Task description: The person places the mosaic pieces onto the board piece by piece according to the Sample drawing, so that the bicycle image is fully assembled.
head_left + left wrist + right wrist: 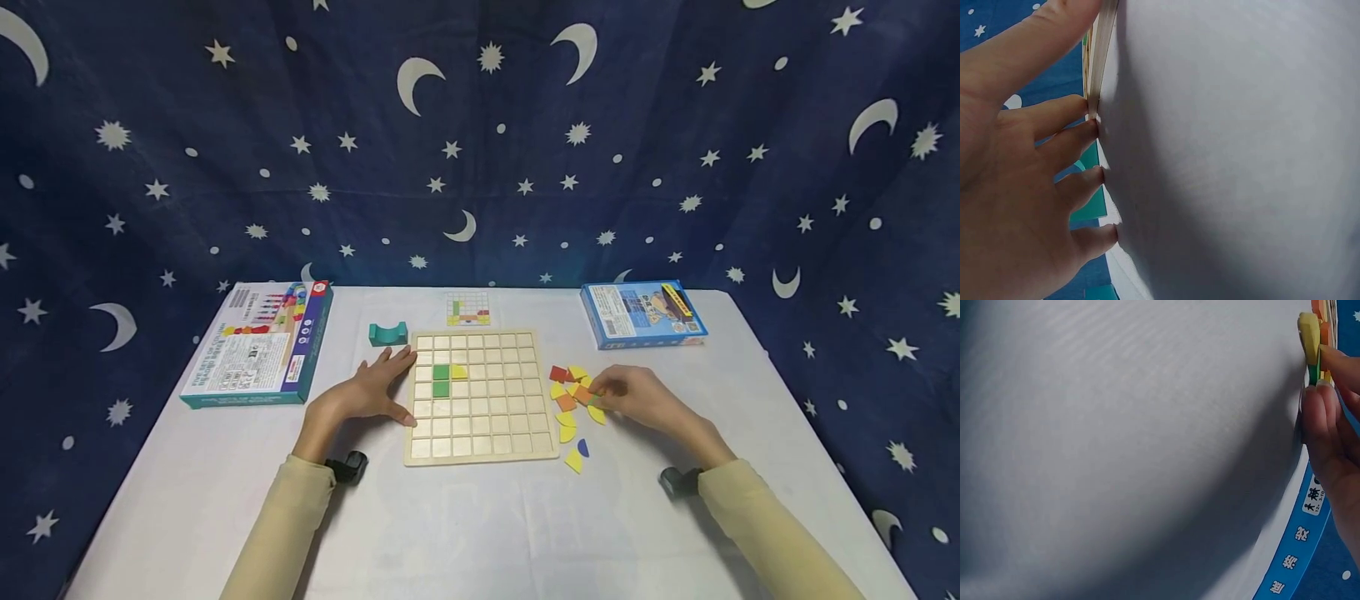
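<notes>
A pale wooden grid board (480,425) lies in the middle of the table, with two green square tiles (441,381) and a yellow piece (459,372) in its cells. My left hand (372,390) is spread along its left edge, thumb and fingertips at the rim. The left wrist view shows those fingers (1063,147) extended. To the right of the board lies a loose pile of yellow, orange and red pieces (566,403). Over the pile's right side, my right hand (637,398) pinches a small green piece (1314,374) between thumb and fingers, partly hidden by them.
A pattern card (468,308) lies behind the board, beside a teal arch block (387,334). Game boxes stand at both sides, a large one (255,342) left and a blue one (643,314) right. A blue piece (583,448) lies nearest the front with a yellow one (573,461).
</notes>
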Available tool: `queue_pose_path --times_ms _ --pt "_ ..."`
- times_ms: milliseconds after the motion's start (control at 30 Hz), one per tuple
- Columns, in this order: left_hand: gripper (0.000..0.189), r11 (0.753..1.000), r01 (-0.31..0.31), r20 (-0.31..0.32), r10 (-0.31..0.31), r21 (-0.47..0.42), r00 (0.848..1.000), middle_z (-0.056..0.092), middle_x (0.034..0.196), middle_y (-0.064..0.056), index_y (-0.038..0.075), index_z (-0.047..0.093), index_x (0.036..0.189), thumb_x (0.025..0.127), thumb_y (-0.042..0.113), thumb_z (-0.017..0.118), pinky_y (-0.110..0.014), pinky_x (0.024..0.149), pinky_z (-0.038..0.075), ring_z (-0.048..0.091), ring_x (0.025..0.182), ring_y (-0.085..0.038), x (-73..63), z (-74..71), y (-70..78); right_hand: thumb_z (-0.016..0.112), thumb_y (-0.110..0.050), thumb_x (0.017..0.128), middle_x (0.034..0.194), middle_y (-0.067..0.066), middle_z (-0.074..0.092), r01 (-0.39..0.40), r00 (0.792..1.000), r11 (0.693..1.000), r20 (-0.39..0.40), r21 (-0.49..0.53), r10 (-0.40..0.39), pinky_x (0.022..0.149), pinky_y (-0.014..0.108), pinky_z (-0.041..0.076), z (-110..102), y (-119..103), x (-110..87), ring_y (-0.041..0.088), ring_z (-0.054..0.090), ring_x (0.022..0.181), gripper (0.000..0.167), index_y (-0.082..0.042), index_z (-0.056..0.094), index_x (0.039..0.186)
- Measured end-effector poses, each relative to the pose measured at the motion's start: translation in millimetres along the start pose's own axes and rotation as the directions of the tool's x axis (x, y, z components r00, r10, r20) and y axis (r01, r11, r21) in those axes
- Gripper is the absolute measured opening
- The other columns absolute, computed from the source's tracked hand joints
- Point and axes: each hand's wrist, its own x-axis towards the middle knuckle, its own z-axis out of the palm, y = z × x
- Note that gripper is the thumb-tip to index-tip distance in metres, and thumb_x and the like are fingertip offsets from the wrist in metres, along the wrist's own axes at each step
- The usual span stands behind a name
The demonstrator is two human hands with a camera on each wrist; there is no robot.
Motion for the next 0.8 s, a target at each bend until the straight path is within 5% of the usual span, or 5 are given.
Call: queue_pose_path --times_ms 467,800 --pt "0.12 1.0 -0.001 -0.001 0.001 -0.009 1.0 0.013 0.172 -0.017 0.006 0.024 0.164 0.071 0.03 0.095 -0.065 0.125 -0.006 -0.003 0.159 -0.042 -1.4 -1.1 0.9 0.082 -0.012 0.086 0.089 0.004 0.062 -0.019 1.0 0.999 -0.018 -0.033 0.019 0.072 0.029 0.049 1.3 -4.8 -0.7 0.02 0.054 0.085 0.027 -0.003 0.075 0.111" --pt "0.118 1.0 -0.014 -0.009 0.014 0.004 1.0 0.014 0.172 -0.017 0.004 0.024 0.163 0.072 0.031 0.094 -0.066 0.125 -0.004 -0.001 0.159 -0.043 -1.7 0.0 -0.1 0.083 -0.012 0.085 0.087 0.003 0.061 0.017 0.999 1.0 -0.051 -0.023 -0.018 0.069 0.027 0.046 3.3 -2.8 2.3 0.02 0.054 0.083 0.019 -0.009 0.071 0.1"
